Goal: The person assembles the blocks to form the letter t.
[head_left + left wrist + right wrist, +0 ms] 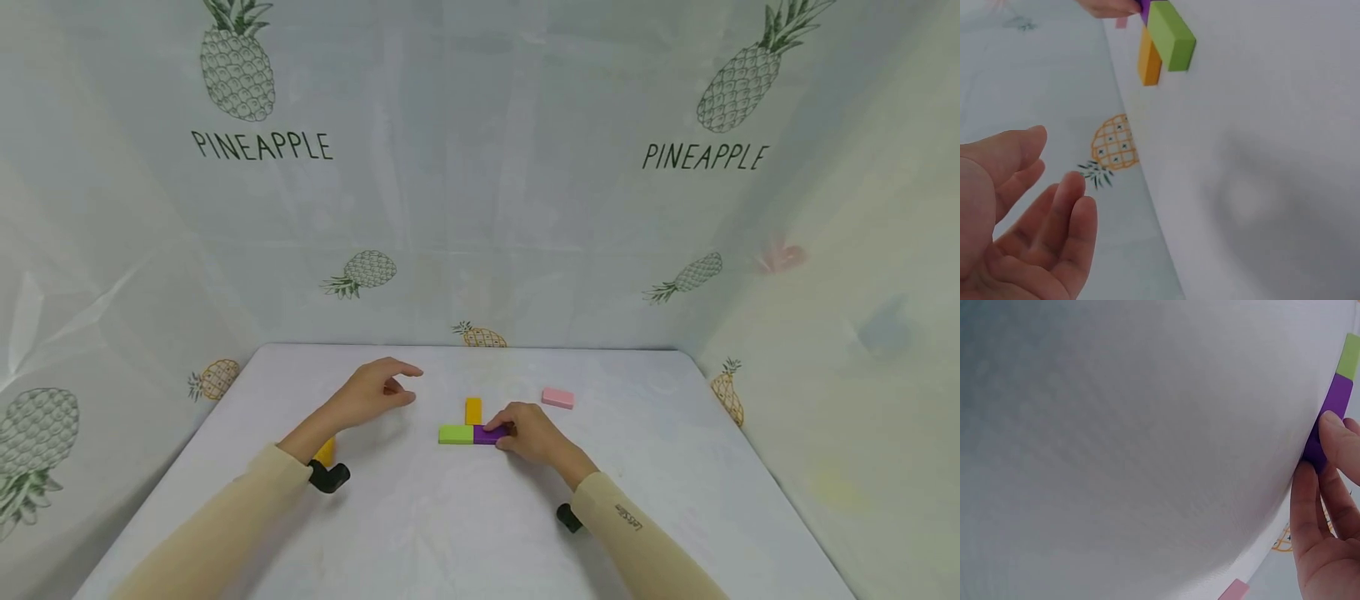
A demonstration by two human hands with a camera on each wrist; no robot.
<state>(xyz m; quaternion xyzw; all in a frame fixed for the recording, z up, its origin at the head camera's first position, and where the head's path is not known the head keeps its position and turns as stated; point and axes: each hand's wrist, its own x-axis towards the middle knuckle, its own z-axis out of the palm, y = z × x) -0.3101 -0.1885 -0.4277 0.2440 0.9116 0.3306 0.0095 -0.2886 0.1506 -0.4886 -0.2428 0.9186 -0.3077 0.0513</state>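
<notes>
My right hand (531,432) pinches a purple block (487,434) by its right end, thumb on one side and fingers on the other. The purple block lies end to end with a green block (455,434) on the white table. Behind the joint between them, an orange block (473,411) points away from me. My left hand (375,389) hovers to the left of the blocks, thumb and fingers apart with nothing between them. In the left wrist view its fingers (1079,231) are loosely bent. In the right wrist view the purple block (1335,400) sits between thumb and fingers.
A pink block (558,397) lies on the table (420,533) behind and right of my right hand. A yellow piece (326,452) shows partly behind my left wrist. A pineapple-printed curtain (480,200) hangs along the table's back edge and at both sides.
</notes>
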